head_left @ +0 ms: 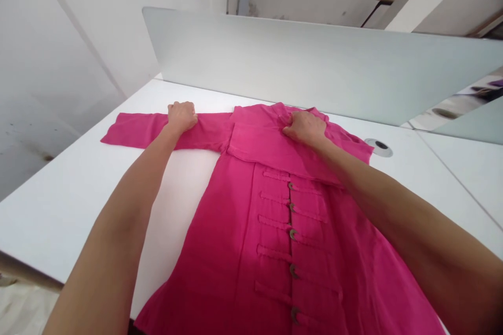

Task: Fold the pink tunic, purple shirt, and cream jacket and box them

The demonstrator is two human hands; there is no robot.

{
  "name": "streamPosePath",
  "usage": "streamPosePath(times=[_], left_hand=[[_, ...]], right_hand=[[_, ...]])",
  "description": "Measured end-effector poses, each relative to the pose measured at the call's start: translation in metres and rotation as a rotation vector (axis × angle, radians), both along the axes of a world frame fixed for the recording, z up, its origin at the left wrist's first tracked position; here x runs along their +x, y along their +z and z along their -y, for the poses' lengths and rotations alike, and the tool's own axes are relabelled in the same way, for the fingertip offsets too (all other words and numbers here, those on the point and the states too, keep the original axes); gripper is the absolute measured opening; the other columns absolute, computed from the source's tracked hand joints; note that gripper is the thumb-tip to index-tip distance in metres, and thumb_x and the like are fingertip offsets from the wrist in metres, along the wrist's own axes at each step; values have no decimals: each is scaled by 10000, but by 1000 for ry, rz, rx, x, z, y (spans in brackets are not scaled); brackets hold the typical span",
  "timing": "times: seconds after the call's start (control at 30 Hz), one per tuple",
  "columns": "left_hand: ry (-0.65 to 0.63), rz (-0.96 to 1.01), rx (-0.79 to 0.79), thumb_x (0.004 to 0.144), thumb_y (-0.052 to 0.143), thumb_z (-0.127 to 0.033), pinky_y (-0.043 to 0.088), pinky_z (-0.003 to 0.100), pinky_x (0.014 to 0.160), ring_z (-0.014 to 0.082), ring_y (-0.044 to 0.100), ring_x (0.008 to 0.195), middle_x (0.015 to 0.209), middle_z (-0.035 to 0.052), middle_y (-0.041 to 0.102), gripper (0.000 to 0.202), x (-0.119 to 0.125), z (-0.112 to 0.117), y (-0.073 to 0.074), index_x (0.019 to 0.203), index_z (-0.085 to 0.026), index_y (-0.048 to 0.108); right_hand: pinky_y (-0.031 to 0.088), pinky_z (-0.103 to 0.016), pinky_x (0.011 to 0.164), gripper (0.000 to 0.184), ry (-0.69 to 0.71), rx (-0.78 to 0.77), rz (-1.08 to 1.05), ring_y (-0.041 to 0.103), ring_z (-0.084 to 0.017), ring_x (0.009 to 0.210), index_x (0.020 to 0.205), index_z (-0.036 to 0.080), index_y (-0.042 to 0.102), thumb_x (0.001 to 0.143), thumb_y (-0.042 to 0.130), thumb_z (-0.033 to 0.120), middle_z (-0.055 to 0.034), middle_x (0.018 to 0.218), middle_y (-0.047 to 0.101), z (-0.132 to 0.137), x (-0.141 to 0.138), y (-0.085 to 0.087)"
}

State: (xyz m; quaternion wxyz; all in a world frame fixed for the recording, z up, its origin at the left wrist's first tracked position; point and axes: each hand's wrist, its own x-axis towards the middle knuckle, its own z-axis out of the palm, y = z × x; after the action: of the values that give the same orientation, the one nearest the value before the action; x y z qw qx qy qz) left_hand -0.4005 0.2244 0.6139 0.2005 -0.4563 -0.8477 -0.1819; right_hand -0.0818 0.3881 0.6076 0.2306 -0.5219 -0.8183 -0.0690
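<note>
A bright pink long-sleeved tunic (220, 220) lies front up, its collar toward the far side. Cord loops and round fasteners run down its middle. One sleeve (137, 128) stretches out to the left, and my left hand (183, 116) is closed on it with curled fingers. A sleeve-like band of cloth (259, 144) lies folded across the chest. Near the collar, my right hand (306, 126) pinches the tunic's fabric; its fingertips are partly hidden. The lower hem runs out of view at the bottom.
The tunic rests on a white table (58, 199). A frosted divider panel (275, 57) stands along the table's back edge. To the right of the tunic is a round cable grommet (379, 147). A pale wall (47, 52) rises at the left.
</note>
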Motion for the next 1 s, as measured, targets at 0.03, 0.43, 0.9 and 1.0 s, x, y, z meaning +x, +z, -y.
streamPosePath(times=[0.03, 0.43, 0.9, 1.0], left_hand=[[10, -2, 5, 909, 498, -264, 395, 610, 1089, 437, 596, 1257, 1173, 201, 742, 368, -3, 1, -1, 1171, -168, 737], [77, -56, 185, 960, 465, -249, 352, 609, 1095, 448, 531, 1314, 1297, 242, 678, 395, 5, 6, -12, 1247, -152, 718], [-452, -197, 33, 1069, 368, -445, 336, 551, 1216, 333, 461, 1468, 1541, 123, 567, 505, 77, 49, -45, 1475, -266, 608], [-421, -164, -88, 1076, 299, -494, 280, 587, 1251, 349, 334, 1578, 1675, 119, 439, 599, 78, 46, -53, 1584, -263, 517]], right_hand=[[547, -505, 925, 296, -3, -3, -5, 665, -406, 1127, 1132, 141, 732, 862, 700, 259, -220, 1209, 699, -1, 0, 0], [555, -467, 886, 230, 83, -16, -84, 683, -333, 1013, 1042, 162, 748, 885, 581, 178, -152, 1097, 725, 1, 10, -1], [550, -426, 969, 322, 352, 39, -292, 695, -275, 1027, 1052, 184, 779, 904, 497, 138, -108, 1143, 765, -15, 48, -9], [503, -510, 1102, 421, 428, 140, -84, 634, -324, 1252, 1232, 203, 750, 946, 441, 186, -106, 1356, 703, -16, 35, -26]])
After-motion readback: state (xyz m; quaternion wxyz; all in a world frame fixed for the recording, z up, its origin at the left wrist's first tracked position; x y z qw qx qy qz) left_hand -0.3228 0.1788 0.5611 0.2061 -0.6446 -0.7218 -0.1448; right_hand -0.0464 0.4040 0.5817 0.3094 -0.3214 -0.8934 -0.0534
